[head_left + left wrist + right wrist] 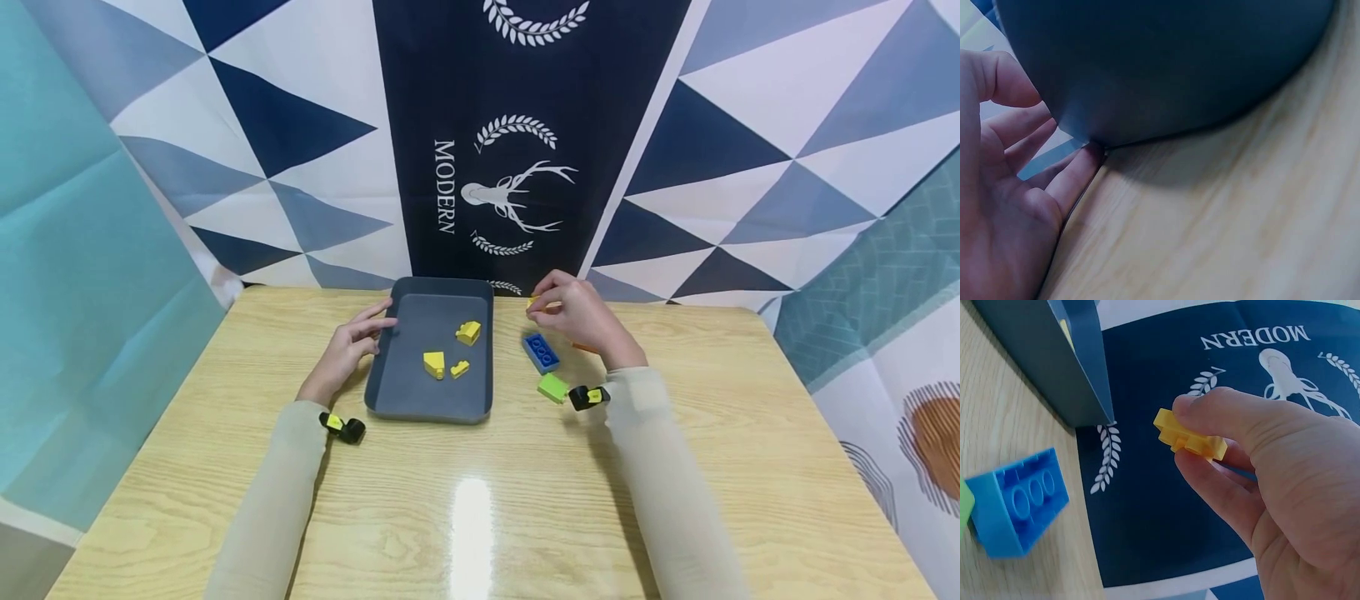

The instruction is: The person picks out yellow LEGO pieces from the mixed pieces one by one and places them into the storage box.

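Observation:
My right hand [581, 315] pinches a small yellow toy brick [1190, 439] between thumb and fingers, raised near the table's back edge. At the left rim of a dark grey tray [412, 398] is my left hand [347, 350], its fingers loosely extended over and against the edge. The left wrist view shows those fingertips touching the tray's outer wall [1166, 81]. Inside the tray lie three yellow bricks: a sloped one [433, 363], a blocky one [468, 332] and a small one [460, 369].
Between tray and right arm, a blue brick [1022, 503] lies with its hollow underside showing. A lime green brick [552, 387] sits just in front of it. Part of an orange piece [585, 347] shows beside the right wrist. A patterned cloth [322, 150] hangs behind the wooden table [405, 508].

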`<state>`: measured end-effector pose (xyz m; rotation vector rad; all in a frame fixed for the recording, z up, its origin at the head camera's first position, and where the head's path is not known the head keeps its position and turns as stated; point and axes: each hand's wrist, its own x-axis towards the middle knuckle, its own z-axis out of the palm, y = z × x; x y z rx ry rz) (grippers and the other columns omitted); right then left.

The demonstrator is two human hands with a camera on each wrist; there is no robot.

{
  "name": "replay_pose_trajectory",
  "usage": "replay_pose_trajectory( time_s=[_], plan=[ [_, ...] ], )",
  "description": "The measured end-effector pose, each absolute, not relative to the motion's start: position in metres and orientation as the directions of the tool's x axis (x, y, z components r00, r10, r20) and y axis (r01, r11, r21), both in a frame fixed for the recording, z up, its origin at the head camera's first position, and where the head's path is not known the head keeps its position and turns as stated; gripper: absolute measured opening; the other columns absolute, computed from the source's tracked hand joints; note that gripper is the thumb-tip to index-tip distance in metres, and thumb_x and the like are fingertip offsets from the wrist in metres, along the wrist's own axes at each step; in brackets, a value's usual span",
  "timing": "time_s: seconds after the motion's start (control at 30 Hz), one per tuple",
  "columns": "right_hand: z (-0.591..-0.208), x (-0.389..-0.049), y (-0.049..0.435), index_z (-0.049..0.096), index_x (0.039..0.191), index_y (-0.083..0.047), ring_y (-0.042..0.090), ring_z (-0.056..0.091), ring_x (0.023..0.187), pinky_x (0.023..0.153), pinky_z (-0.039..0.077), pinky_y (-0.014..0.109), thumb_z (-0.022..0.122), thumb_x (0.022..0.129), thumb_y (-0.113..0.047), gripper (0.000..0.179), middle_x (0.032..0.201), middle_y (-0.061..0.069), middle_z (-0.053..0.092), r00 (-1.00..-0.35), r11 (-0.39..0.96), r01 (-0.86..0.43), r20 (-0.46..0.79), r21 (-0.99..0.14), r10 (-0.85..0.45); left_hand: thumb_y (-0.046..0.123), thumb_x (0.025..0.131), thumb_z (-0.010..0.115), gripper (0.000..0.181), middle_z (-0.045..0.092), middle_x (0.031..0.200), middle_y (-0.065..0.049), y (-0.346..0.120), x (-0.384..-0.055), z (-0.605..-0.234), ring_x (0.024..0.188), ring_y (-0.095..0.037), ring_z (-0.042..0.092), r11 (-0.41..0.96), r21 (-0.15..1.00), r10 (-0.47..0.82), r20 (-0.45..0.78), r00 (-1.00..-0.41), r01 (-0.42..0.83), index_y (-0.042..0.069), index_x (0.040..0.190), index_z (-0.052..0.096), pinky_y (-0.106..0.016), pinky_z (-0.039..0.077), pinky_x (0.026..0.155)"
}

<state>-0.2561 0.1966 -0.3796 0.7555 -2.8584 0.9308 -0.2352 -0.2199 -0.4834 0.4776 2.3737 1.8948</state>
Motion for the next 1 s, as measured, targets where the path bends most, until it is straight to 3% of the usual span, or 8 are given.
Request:
replay_pose_trajectory(
  time_s=[0.43, 0.63, 1.0],
  plan=[
    [-0.386, -0.261, 0.180, 0.089, 0.107, 0.000, 0.037, 0.070, 0.117, 0.104, 0.066, 0.052, 0.082, 0.100, -0.004, 0.011, 0.128, 0.018, 0.071, -0.864, 0.675, -0.490, 0.202, -0.552, -0.462, -0.012, 0.100, 0.048, 0.055, 0.035, 0.187, -0.010, -0.220, -0.238, -0.486, 0.176, -0.035, 0.028, 0.193, 0.960, 0.280, 0.143, -0.949, 0.202, -0.010, 0.153, 0.063, -0.003, 0.040, 0.115],
    [-0.389, -0.265, 0.173, 0.090, 0.110, -0.003, 0.036, 0.066, 0.124, 0.109, 0.063, 0.051, 0.082, 0.101, -0.006, 0.013, 0.130, 0.016, 0.071, -0.878, 0.692, -0.458, 0.159, -0.558, -0.452, -0.012, 0.100, 0.049, 0.055, 0.034, 0.187, -0.010, -0.220, -0.236, -0.485, 0.176, -0.036, 0.028, 0.192, 0.960, 0.282, 0.146, -0.948, 0.205, -0.010, 0.153, 0.063, -0.003, 0.040, 0.116],
    [-0.392, -0.268, 0.160, 0.090, 0.108, -0.002, 0.036, 0.066, 0.123, 0.110, 0.061, 0.052, 0.082, 0.101, -0.007, 0.012, 0.129, 0.016, 0.071, -0.857, 0.676, -0.493, 0.173, -0.548, -0.485, -0.012, 0.099, 0.048, 0.055, 0.034, 0.187, -0.011, -0.219, -0.236, -0.484, 0.177, -0.034, 0.025, 0.182, 0.962, 0.282, 0.147, -0.948, 0.203, -0.012, 0.152, 0.063, -0.003, 0.039, 0.117]
  ],
)
